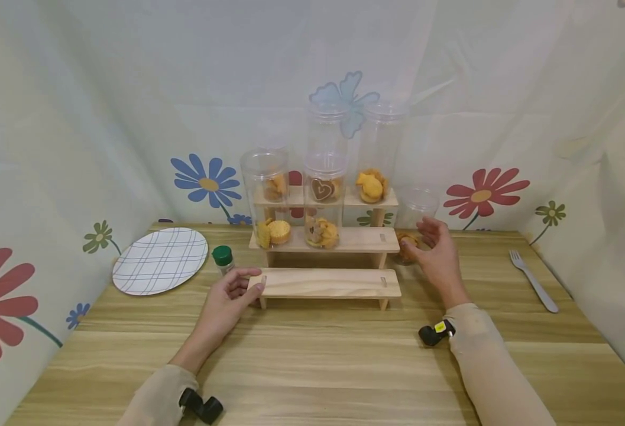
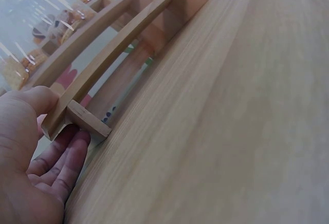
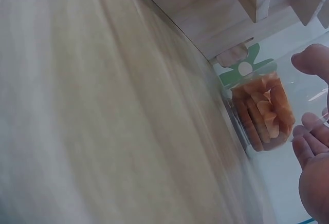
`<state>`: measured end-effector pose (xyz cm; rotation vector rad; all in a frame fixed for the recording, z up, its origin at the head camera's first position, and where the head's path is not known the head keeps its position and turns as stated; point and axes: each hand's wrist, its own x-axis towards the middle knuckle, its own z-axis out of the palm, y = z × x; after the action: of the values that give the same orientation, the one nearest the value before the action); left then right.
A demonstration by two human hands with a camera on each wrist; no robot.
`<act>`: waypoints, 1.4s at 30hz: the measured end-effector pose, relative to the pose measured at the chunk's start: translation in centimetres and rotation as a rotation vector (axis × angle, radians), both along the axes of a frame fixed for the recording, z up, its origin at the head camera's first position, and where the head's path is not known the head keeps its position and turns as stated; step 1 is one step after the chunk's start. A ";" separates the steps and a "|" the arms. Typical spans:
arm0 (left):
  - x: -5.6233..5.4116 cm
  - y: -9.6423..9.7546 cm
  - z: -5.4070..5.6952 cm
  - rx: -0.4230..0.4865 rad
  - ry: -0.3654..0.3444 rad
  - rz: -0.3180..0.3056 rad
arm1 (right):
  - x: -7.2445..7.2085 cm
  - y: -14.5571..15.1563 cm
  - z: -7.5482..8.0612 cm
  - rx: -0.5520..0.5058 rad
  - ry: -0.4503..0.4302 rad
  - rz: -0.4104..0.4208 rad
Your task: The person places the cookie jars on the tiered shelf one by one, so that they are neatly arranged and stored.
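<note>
A three-step wooden stand [image 1: 325, 283] sits mid-table. My left hand [image 1: 229, 302] grips the left end of its lowest step, thumb on top and fingers under the board, as the left wrist view shows [image 2: 51, 157]. To the right of the stand, a clear jar [image 1: 418, 204] with brown cookies [image 3: 262, 112] in its bottom stands on the table. My right hand [image 1: 440, 257] is around this jar, thumb on its near side and fingers along its right side. Clear jars with cookies, such as the one with round yellow biscuits [image 1: 278, 232], stand on the middle and top steps.
A checked plate [image 1: 160, 261] lies at the left, beside a small green-capped shaker [image 1: 223, 257] just behind my left hand. On the right lies a fork [image 1: 534, 283]. A flower-printed curtain [image 1: 482, 118] encloses the table at the back and sides.
</note>
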<state>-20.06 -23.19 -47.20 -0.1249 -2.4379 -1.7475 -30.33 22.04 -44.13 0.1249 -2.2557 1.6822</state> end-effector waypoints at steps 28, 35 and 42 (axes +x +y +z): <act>-0.2 -0.1 -0.2 0.000 -0.001 -0.001 | 1.2 1.1 5.1 -0.049 0.145 -0.123; -0.3 -0.1 -0.3 0.001 0.004 0.004 | 2.5 0.9 8.0 -0.016 0.186 -0.118; -0.3 -0.1 -0.3 -0.009 0.000 0.010 | 3.7 0.1 9.8 0.021 0.233 -0.099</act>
<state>-20.32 -23.31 -47.47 -0.1140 -2.4427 -1.7325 -26.67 22.12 -34.36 0.2000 -2.0726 1.5094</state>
